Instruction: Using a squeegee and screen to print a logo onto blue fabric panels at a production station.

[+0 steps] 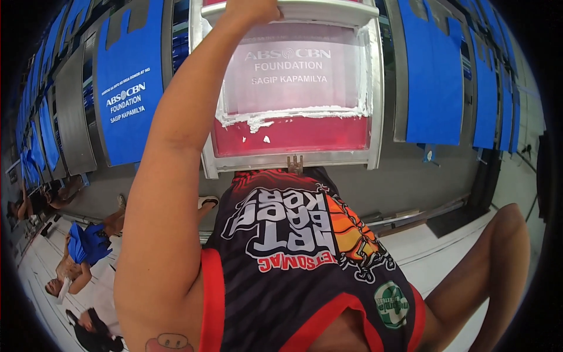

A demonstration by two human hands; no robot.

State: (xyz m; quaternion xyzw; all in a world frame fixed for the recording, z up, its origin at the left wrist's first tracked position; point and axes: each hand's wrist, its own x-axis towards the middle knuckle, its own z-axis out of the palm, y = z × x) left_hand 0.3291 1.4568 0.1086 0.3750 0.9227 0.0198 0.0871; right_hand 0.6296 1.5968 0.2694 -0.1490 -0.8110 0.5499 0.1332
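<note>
Nearest is the wearer's dark jersey [281,226], trimmed in red, with large white lettering and an orange and yellow graphic. The right arm [507,252] bends away at the right side; its hand lies out of view, so I cannot tell the state of that grip.

Just beyond the jersey's hem, a small brownish metal bracket [295,164] sits at the middle of the near rail of a screen-printing frame [340,158]. The frame is straight in front of the torso, at the upper middle of the view, above a dark grey surface [363,190]. It is silvery metal and rectangular, its near corners running out into short prongs. Inside the near rail comes a glossy red strip [316,135] marked with a few loose white flecks. Next, a thick, ragged line of white ink [261,124] crosses from side to side and climbs both inner edges in crusted smears. It borders a paler, milky pink mesh panel [293,97], through which rows of white lettering show.

Farther up, a pale grey squeegee [328,13] with a rounded end spans the frame. The left hand [252,10], partly cut off by the upper edge, has its grip clamped on this bar.

Blue bags [434,88] lie on grey boards [76,105] to both sides. Farthest, at lower left, another person is near blue cloth [88,243] over a white floor [457,258].
</note>
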